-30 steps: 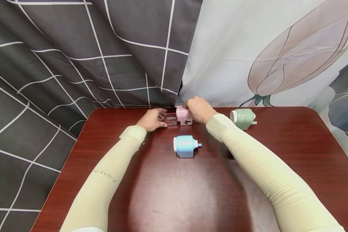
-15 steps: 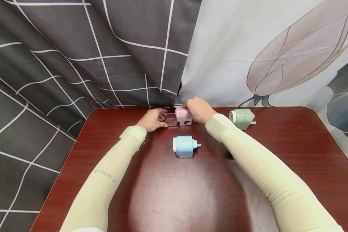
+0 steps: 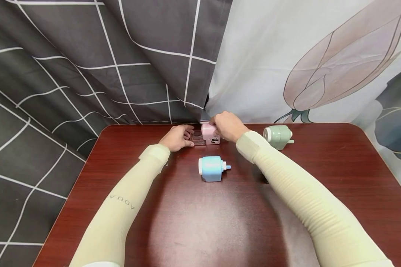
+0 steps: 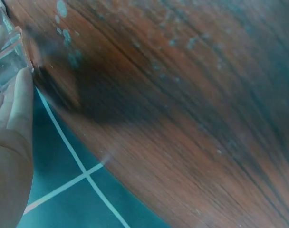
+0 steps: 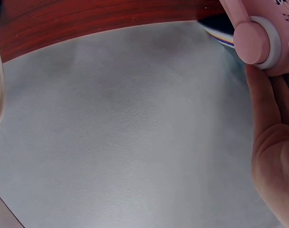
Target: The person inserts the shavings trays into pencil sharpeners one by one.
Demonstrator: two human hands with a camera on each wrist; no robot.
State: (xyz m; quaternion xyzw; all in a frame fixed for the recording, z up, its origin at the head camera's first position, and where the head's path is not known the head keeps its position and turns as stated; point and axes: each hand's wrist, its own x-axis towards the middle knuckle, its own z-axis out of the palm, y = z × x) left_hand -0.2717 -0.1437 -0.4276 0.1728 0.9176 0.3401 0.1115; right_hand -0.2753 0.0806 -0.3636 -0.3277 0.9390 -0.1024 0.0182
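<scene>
At the back edge of the table, a pink crank pencil sharpener lies between both hands. My right hand grips it from the right; in the right wrist view, fingers rest against the pink body beside the crank knob. My left hand holds the clear shavings drawer, which stands partly out of the sharpener's left side. Thumb and fingers lie on either side of the drawer in the left wrist view.
A blue pencil sharpener stands nearer the front, and a green one to the right. A small dark thing shows beside the right sleeve. Behind the dark red table hang a grey checked curtain and a white one.
My left hand and the clear drawer have shifted slightly right, toward the pink sharpener's body. The right hand keeps its grip. The head view has drifted a little.
</scene>
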